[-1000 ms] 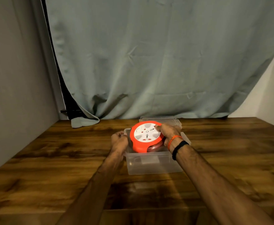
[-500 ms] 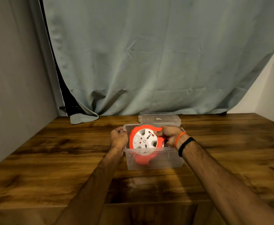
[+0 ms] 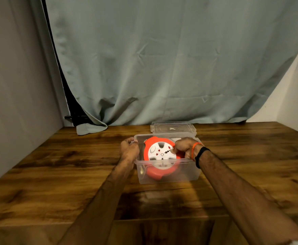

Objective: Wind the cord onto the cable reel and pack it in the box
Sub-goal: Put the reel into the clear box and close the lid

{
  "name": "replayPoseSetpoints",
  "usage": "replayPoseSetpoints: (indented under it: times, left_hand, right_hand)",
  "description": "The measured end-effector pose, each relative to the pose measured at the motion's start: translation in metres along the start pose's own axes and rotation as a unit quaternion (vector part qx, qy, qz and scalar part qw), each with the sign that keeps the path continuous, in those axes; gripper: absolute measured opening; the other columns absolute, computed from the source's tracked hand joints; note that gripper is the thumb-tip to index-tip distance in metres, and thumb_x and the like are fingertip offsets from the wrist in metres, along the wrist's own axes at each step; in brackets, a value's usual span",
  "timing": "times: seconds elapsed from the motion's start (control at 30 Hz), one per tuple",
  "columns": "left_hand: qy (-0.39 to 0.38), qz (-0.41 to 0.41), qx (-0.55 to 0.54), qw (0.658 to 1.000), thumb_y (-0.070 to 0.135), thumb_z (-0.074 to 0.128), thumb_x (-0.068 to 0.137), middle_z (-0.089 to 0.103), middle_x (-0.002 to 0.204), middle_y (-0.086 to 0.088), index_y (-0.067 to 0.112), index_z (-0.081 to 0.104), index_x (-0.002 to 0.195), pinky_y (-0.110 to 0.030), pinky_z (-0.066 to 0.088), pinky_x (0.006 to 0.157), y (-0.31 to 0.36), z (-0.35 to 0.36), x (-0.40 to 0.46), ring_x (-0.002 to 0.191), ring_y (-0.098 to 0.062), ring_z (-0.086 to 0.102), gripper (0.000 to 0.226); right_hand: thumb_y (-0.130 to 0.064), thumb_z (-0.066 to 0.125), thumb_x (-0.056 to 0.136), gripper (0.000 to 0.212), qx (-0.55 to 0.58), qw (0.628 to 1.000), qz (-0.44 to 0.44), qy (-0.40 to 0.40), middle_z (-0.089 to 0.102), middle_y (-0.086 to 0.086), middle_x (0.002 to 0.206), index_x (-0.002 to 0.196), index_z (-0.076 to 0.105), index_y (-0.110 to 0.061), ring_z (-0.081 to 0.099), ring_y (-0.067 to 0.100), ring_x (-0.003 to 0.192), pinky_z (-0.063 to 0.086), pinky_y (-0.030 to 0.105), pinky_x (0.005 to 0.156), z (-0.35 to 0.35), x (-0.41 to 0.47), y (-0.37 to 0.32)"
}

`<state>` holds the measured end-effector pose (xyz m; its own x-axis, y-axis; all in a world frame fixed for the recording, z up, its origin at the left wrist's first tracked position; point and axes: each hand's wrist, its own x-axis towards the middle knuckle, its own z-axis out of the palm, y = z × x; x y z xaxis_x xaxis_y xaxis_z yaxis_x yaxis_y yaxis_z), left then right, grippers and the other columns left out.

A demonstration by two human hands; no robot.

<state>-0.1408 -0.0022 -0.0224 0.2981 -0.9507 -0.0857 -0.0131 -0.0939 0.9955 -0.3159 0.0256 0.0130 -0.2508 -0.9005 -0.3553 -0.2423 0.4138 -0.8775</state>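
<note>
An orange cable reel (image 3: 159, 156) with a white socket face lies tilted inside a clear plastic box (image 3: 169, 175) in the middle of the wooden table. My right hand (image 3: 184, 147) reaches into the box from the right and grips the reel's right edge. My left hand (image 3: 129, 150) is closed on the box's left rim and holds it. The cord is not visible outside the reel.
The box's clear lid (image 3: 173, 127) lies flat just behind the box. A grey-green curtain (image 3: 162, 59) hangs behind the table, its hem resting on the back left of the wooden table (image 3: 56, 165). Walls close in on both sides.
My right hand has lowered the reel from above the box rim down into the box. My left hand has stayed on the left rim.
</note>
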Motion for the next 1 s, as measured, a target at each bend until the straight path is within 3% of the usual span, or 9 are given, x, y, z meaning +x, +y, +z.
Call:
replayPoseSetpoints:
  times: [0.27,0.37,0.43,0.53,0.63,0.7,0.77,0.9,1.0]
  left_hand:
    - [0.000,0.004,0.002,1.000,0.007,0.054,0.099,0.068,0.120,-0.015,0.008,0.061,0.125,-0.046,0.057,0.093,0.001,0.000,-0.002,0.107,-0.030,0.067,0.027]
    - [-0.011,-0.008,0.009,1.000,0.004,0.058,0.095,0.069,0.118,-0.015,0.007,0.061,0.123,-0.044,0.060,0.087,0.005,-0.003,-0.001,0.104,-0.031,0.067,0.029]
    - [-0.012,-0.017,0.014,1.000,0.003,0.061,0.093,0.068,0.117,-0.015,0.008,0.060,0.121,-0.046,0.059,0.088,0.010,-0.006,0.002,0.104,-0.032,0.067,0.028]
    - [0.016,0.001,0.017,1.000,0.008,0.065,0.090,0.066,0.119,-0.015,0.013,0.058,0.111,-0.048,0.057,0.093,0.025,-0.005,0.010,0.107,-0.033,0.065,0.023]
    - [0.004,0.032,0.015,0.999,0.014,0.072,0.089,0.066,0.121,-0.014,0.013,0.062,0.116,-0.046,0.056,0.096,0.048,0.003,0.019,0.111,-0.033,0.064,0.028]
    - [-0.008,0.050,0.042,0.998,0.017,0.074,0.089,0.067,0.122,-0.015,0.011,0.065,0.116,-0.044,0.054,0.098,0.063,0.014,0.028,0.110,-0.034,0.064,0.029]
    - [-0.026,0.059,0.048,0.997,0.016,0.074,0.088,0.066,0.122,-0.025,0.010,0.066,0.101,-0.051,0.051,0.099,0.075,0.024,0.034,0.092,-0.034,0.065,0.016]
    - [-0.061,0.027,0.050,0.997,0.018,0.072,0.089,0.064,0.116,-0.018,0.002,0.061,0.120,-0.047,0.054,0.099,0.084,0.052,0.062,0.102,-0.033,0.063,0.036]
    - [-0.080,0.002,0.051,0.995,0.014,0.072,0.089,0.060,0.113,-0.017,-0.001,0.053,0.128,-0.046,0.054,0.097,0.082,0.073,0.088,0.100,-0.034,0.061,0.046]
  right_hand:
    - [0.003,0.067,0.084,0.034,-0.038,0.999,-0.030,0.018,0.068,0.019,0.115,0.117,0.060,0.005,0.066,0.033,0.107,0.054,0.048,0.095,-0.002,-0.001,0.002]
    - [-0.004,0.067,0.086,0.012,-0.046,0.998,-0.041,0.032,0.067,0.013,0.088,0.097,0.062,-0.001,0.067,0.026,0.079,0.059,0.028,0.065,-0.007,-0.001,0.000]
    - [-0.007,0.066,0.087,0.012,-0.051,0.997,-0.049,0.042,0.054,0.004,0.067,0.080,0.056,-0.007,0.051,0.016,0.054,0.043,0.018,0.039,-0.012,-0.001,-0.004]
    - [-0.008,0.065,0.087,0.022,-0.042,0.994,-0.095,0.038,0.062,0.014,0.095,0.108,0.061,-0.002,0.064,0.031,0.092,0.056,0.037,0.074,-0.028,0.000,-0.013]
    - [-0.010,0.064,0.087,0.041,-0.021,0.991,-0.127,0.036,0.058,0.023,0.129,0.126,0.057,0.002,0.055,0.038,0.123,0.046,0.046,0.104,-0.046,0.007,-0.027]
    - [-0.006,0.062,0.089,0.011,0.002,0.987,-0.149,0.053,0.064,0.014,0.105,0.100,0.064,-0.006,0.061,0.028,0.104,0.053,0.043,0.086,-0.057,0.018,-0.035]
    - [-0.005,0.064,0.087,0.009,0.030,0.985,-0.156,0.072,0.060,0.004,0.083,0.079,0.062,-0.009,0.058,0.020,0.093,0.051,0.031,0.066,-0.067,0.029,-0.040]
    - [-0.007,0.064,0.084,0.028,0.029,0.979,-0.164,0.114,0.055,0.007,0.086,0.108,0.062,0.009,0.060,0.022,0.089,0.050,0.029,0.067,-0.091,0.061,-0.045]
    - [-0.004,0.064,0.082,0.012,0.000,0.980,-0.147,0.136,0.067,0.018,0.087,0.091,0.067,0.002,0.055,0.022,0.081,0.051,0.032,0.068,-0.102,0.093,-0.039]
